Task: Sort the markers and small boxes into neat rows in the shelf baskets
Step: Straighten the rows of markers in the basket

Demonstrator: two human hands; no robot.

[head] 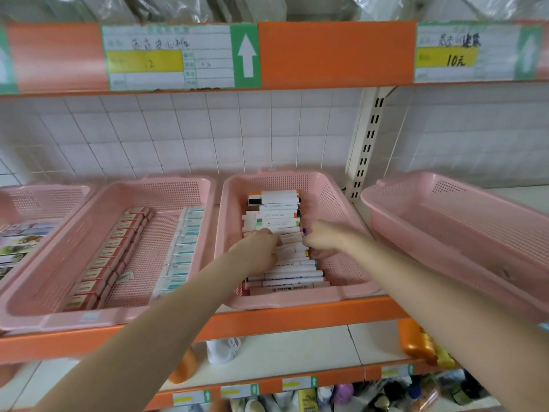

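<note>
A pink mesh basket (332, 200) in the middle of the shelf holds a row of white markers (279, 209) lying crosswise, stacked from back to front. My left hand (261, 243) has its fingers curled on the left ends of the markers in the middle of the row. My right hand (322, 236) has its fingers curled on the right ends of the same markers. To the left, a wider pink basket (166, 188) holds a row of red small boxes (110, 251) and a row of white and teal small boxes (182, 245).
A tilted empty pink basket (463, 215) sits on the right. Another basket (35, 200) with picture cards stands at the far left. An orange shelf edge (297, 318) runs in front; bottles stand on the lower shelf. A labelled shelf hangs overhead.
</note>
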